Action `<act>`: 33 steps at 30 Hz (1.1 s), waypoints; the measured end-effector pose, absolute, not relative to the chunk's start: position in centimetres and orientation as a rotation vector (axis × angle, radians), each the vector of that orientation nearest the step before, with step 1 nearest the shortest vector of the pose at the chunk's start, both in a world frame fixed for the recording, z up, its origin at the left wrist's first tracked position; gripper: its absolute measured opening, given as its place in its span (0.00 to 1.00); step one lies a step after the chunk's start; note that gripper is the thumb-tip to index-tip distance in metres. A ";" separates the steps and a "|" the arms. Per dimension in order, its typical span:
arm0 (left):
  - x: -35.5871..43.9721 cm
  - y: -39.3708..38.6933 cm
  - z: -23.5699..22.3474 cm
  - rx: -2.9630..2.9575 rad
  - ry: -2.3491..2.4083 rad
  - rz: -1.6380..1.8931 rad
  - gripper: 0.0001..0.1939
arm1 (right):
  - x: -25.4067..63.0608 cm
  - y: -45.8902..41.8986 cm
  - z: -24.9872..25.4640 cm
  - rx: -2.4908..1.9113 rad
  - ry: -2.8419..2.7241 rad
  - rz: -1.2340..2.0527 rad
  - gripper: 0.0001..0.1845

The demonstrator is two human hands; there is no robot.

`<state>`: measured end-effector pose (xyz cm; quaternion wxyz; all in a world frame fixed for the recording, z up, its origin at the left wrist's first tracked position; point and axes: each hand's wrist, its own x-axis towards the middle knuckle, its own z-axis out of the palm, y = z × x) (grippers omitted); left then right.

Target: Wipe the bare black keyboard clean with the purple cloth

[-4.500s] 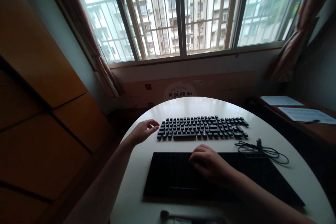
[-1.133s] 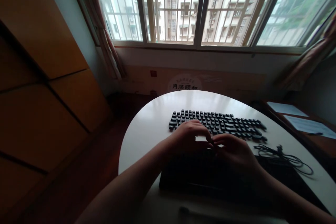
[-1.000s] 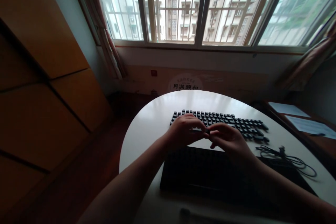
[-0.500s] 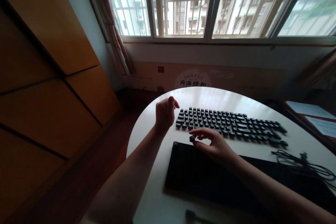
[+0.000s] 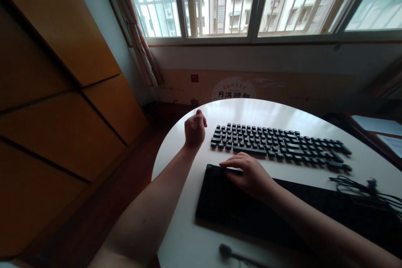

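Observation:
My right hand [image 5: 249, 173] reaches over the far left part of a black keyboard base [image 5: 216, 209], its thumb and fingers pinched at the top edge. A small black keycap is between the fingertips, mostly hidden against the dark base. One keycap [image 5: 210, 167] sits at the base's top left corner. My left hand [image 5: 194, 130] is curled closed above the table's left side; whatever lies inside it, if anything, is hidden. Just to its right, loose black keycaps [image 5: 260, 139] lie in keyboard-like rows, a long bar-shaped one [image 5: 250, 150] among them.
A dark brush [image 5: 226, 251] lies near the front of the round white table [image 5: 176, 201]. At the right, a coiled black cable [image 5: 358, 184] rests by the base. Papers [image 5: 377, 124] are on a surface beyond. A wooden cabinet [image 5: 59, 134] stands left.
My right hand has lowered the keycap from above the base to its top edge, moving slightly left. My left hand stays closed, its index finger now more curled. The view has shifted a little.

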<state>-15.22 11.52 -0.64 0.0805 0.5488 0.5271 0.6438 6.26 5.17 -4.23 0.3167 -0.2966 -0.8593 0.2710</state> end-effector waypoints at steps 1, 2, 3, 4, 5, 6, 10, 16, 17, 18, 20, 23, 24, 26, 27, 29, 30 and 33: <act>-15.3 11.6 -0.7 1.645 1.586 1.918 0.34 | 6.3 5.1 -4.1 -0.778 -2.263 0.718 0.15; -15.4 11.7 -0.8 1.648 1.595 1.912 0.34 | 6.2 5.1 -4.0 -0.776 -2.264 0.721 0.15; -15.4 11.8 -0.9 1.647 1.604 1.907 0.34 | 6.2 5.1 -4.0 -0.774 -2.267 0.721 0.15; -15.5 11.8 -1.0 1.643 1.612 1.904 0.34 | 6.2 5.0 -3.9 -0.773 -2.270 0.718 0.16; -15.5 11.9 -1.0 1.637 1.620 1.901 0.34 | 6.2 5.0 -3.9 -0.773 -2.273 0.715 0.16; -15.6 11.9 -1.1 1.631 1.626 1.899 0.34 | 6.2 5.0 -3.8 -0.775 -2.277 0.712 0.17; -15.6 12.1 -1.2 1.620 1.621 1.902 0.34 | 6.3 5.0 -4.0 -0.757 -2.298 0.676 0.17; -15.6 12.2 -1.3 1.634 1.643 1.873 0.33 | 6.2 5.2 -4.3 -0.744 -2.291 0.671 0.16; -15.6 12.2 -1.3 1.635 1.653 1.865 0.33 | 6.2 5.2 -4.3 -0.743 -2.287 0.672 0.16; -15.6 12.2 -1.4 1.636 1.661 1.858 0.33 | 6.2 5.2 -4.4 -0.743 -2.287 0.671 0.16; -15.6 12.2 -1.4 1.638 1.670 1.853 0.33 | 6.1 5.2 -4.4 -0.737 -2.301 0.660 0.17; -15.6 12.2 -1.5 1.638 1.671 1.852 0.33 | 6.1 5.2 -4.3 -0.727 -2.343 0.625 0.17; -15.6 12.3 -1.5 1.638 1.672 1.851 0.33 | 6.1 5.2 -4.3 -0.726 -2.359 0.610 0.17; -15.6 12.3 -1.5 1.638 1.673 1.849 0.33 | 6.1 5.1 -4.0 -0.726 -2.395 0.560 0.16; -15.6 12.3 -1.5 1.637 1.674 1.848 0.32 | 6.2 5.1 -3.9 -0.722 -2.416 0.523 0.16; -15.6 12.3 -1.5 1.635 1.675 1.847 0.32 | 6.3 5.0 -3.5 -0.709 -2.465 0.433 0.15; -15.6 12.3 -1.6 1.634 1.676 1.846 0.32 | 6.4 4.9 -3.2 -0.701 -2.495 0.392 0.14; -15.7 12.3 -1.6 1.631 1.681 1.843 0.32 | 6.7 4.8 -2.7 -0.686 -2.595 0.300 0.15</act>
